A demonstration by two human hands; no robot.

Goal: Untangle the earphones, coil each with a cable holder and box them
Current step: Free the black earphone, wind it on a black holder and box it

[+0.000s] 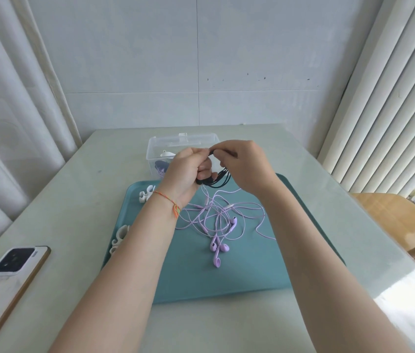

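I see the black cable (220, 178), thin and looped into a coil, held above the matte teal tray (265, 271). Left hand (183, 171) grips the coil; right hand (243, 164) pinches its top strand. Lilac earphones (216, 222) lie tangled beneath, before the clear plastic box (154, 149).

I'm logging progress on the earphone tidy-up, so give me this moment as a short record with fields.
left hand: left hand grips the black earphone cable, coiled in loops
right hand: right hand pinches the same cable at the top
on tray: tangled purple earphones lie loose on the teal tray
cable holders: two white cable holders at the tray's left edge
box: clear box behind the tray, open, something already inside
elsewhere: phone face down on the table
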